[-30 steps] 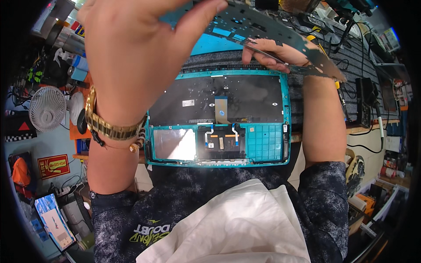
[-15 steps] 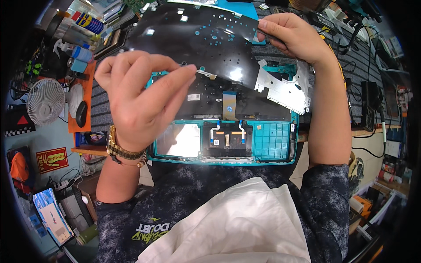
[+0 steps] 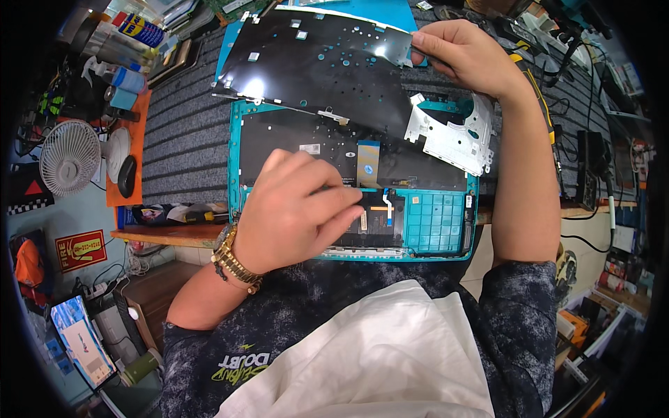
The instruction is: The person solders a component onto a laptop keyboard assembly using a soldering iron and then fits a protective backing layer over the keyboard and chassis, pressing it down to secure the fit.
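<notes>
A teal laptop top case (image 3: 433, 221), with its inner side up, lies across the table edge in front of me. A black metal keyboard backing plate (image 3: 306, 66) with silver edges is raised at a tilt over its far half. My right hand (image 3: 460, 54) grips this plate by its far right corner, thumb on top. Above the touchpad area hovers my left hand (image 3: 310, 212), fingertips pinched together; what they hold, if anything, is too small to make out. A flat ribbon cable (image 3: 368, 164) stands near the middle, beside a narrower white ribbon (image 3: 387, 207).
A grey ribbed mat (image 3: 185, 132) covers the bench. To the left are a white fan (image 3: 70, 159), a black computer mouse (image 3: 127, 175) and a blue spray can (image 3: 141, 31). A black power strip (image 3: 591, 171) with cables lies on the right.
My left hand has moved down and right, from over the backing plate to over the touchpad area. The plate's left side now shows more; my right hand keeps its hold.
</notes>
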A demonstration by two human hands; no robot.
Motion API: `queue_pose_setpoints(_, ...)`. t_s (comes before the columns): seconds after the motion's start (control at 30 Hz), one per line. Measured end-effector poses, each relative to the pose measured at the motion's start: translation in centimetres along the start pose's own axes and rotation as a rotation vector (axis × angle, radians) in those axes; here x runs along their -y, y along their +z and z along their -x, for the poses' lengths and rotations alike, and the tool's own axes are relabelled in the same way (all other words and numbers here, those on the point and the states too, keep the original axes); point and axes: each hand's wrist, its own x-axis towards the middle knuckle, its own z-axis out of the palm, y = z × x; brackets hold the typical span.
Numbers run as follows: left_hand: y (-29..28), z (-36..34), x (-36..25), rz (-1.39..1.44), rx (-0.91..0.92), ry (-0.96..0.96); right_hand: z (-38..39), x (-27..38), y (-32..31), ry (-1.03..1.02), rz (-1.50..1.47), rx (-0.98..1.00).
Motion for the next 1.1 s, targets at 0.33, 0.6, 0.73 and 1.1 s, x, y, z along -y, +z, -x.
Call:
queue_pose_setpoints(0.33,1.5,-0.3,-0.5,0.078,-0.065,-0.332,-1.2,-2.4,-0.4,-0.035,0.094,-0.05)
queue_pose_setpoints(0.6,0.0,0.8,-0.2,0.151,0.047,-0.209,-1.0,-0.2,1.9,-0.128,0.253,-0.108)
queue_pose_setpoints(0.73,-0.7,1.1,-0.3,0.165,0.038,-0.212,-1.1,0.3,2.6,-0.13,0.271,-0.077)
queue_pose_setpoints(1.1,-3.9,2.9,2.1,0.069,-0.12,-0.135,-1.6,-0.1,3.2,-0.13,0.27,0.001)
